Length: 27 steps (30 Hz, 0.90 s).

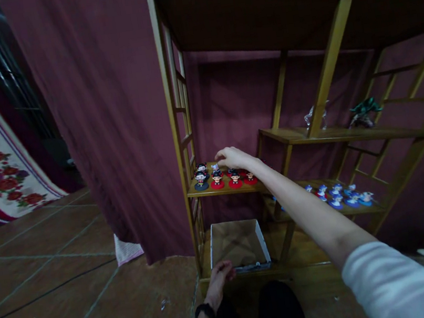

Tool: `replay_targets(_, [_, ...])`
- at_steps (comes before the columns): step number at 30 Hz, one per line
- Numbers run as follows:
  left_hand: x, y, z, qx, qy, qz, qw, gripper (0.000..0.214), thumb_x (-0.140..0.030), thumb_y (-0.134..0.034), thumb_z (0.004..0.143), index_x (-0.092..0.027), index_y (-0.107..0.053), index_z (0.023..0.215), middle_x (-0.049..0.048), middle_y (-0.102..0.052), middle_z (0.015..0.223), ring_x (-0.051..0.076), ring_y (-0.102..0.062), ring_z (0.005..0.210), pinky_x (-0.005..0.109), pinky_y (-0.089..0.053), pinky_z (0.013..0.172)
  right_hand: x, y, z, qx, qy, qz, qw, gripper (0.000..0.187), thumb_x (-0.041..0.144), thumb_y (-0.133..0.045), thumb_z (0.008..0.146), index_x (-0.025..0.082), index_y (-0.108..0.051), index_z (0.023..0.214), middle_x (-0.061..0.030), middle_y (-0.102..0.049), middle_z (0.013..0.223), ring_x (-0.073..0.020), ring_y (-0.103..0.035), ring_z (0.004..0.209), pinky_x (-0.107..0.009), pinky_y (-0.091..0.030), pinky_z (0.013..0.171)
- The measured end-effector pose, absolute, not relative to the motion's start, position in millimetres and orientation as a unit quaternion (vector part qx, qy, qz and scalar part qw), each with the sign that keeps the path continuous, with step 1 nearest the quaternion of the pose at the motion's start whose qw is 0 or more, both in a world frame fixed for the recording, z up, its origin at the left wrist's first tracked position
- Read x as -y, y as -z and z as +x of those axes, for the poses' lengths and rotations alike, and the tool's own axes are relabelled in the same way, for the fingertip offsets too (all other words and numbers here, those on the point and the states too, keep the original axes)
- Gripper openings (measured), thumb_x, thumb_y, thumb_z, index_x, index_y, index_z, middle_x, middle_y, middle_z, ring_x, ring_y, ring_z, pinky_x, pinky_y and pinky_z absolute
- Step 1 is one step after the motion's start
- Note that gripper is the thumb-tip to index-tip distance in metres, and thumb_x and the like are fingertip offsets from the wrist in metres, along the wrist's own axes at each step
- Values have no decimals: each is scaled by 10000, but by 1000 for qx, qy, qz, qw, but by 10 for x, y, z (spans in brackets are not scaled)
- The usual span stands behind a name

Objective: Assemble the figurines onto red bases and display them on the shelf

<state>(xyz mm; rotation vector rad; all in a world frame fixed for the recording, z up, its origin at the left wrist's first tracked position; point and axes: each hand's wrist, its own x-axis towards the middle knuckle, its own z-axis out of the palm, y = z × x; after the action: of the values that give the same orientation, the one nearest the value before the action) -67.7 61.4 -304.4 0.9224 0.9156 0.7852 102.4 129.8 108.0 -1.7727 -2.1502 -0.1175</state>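
My right hand (232, 158) reaches over the left shelf, fingers bent down and closed at a small pale figurine (215, 168) in the back row; the hand partly hides it. In the front row, just below, stand a dark-based figurine (201, 180) and several red-based ones, such as one figurine (217, 180) and its neighbour figurine (234, 178). Down by the near left corner of an open shallow box (264, 244), my left hand (223, 272) hangs with loosely curled fingers and nothing visible in it. The box's brown inside shows no contents.
A wooden display rack (173, 133) with stepped shelves fills the front. Blue-and-white figurines (336, 196) stand on the lower right shelf, a green figure (366, 110) and a clear one above. A maroon curtain (110, 116) hangs left; a cable (56, 289) crosses the tiled floor.
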Motion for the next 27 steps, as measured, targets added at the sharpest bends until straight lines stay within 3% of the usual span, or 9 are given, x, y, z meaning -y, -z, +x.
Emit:
replay_targets(10, [-602, 2995, -709, -417, -357, 409, 728, 394, -429, -736, 531, -163, -610, 793, 47, -671, 668, 163, -628, 599, 243, -432, 538, -1548, -929, 935, 748, 39, -656, 93, 266, 319, -597, 750, 240, -672, 992, -76, -685, 1027, -213, -622, 950, -245, -434, 748])
replay_targets(27, [-606, 2944, -697, -412, -351, 406, 737, 386, -395, -747, 539, -151, -615, 807, 45, -677, 644, 140, -615, 561, 229, -428, 536, -1471, -972, 925, 753, 48, -655, 45, 287, 336, -573, 782, 220, -655, 1031, -69, -676, 1049, -186, -619, 945, -202, -418, 712])
